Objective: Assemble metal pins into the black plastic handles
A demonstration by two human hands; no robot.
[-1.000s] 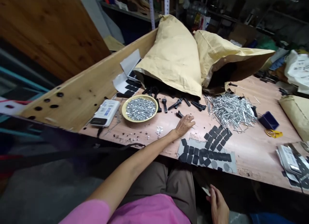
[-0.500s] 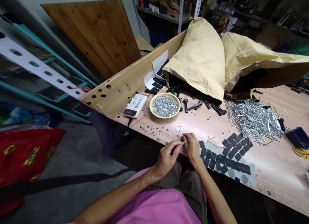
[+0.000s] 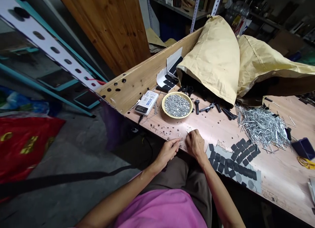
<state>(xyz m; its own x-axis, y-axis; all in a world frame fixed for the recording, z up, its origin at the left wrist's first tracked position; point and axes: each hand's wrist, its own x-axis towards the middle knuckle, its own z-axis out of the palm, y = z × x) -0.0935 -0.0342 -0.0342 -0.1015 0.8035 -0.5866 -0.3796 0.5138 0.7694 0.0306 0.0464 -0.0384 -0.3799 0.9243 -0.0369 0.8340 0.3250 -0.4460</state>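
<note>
My left hand (image 3: 167, 153) is at the table's front edge, thumb and fingers pinched on a thin metal rod (image 3: 182, 139) that points toward my right hand. My right hand (image 3: 196, 144) rests on the tabletop with its fingers curled down beside a small cluster of nuts (image 3: 189, 129). Its fingertips are hidden, so whether they hold a nut cannot be seen. A yellow bowl (image 3: 163, 111) full of small metal nuts stands beyond both hands. To the right of my right hand lies a grey sheet (image 3: 257, 183) bearing several black rounded pads (image 3: 231, 163).
A white digital device (image 3: 147, 102) with a cable stands left of the bowl. Loose metal rods (image 3: 267, 128) are heaped at right, beside a dark blue box (image 3: 304, 148). Large paper sacks (image 3: 213, 60) and black plastic parts (image 3: 197, 106) lie at the back, along a wooden side board (image 3: 145, 73).
My hands, close together before, have come apart. The right has moved to the nut cluster, fingers curled down; the left keeps its pinch. The whole view has shifted a little.
</note>
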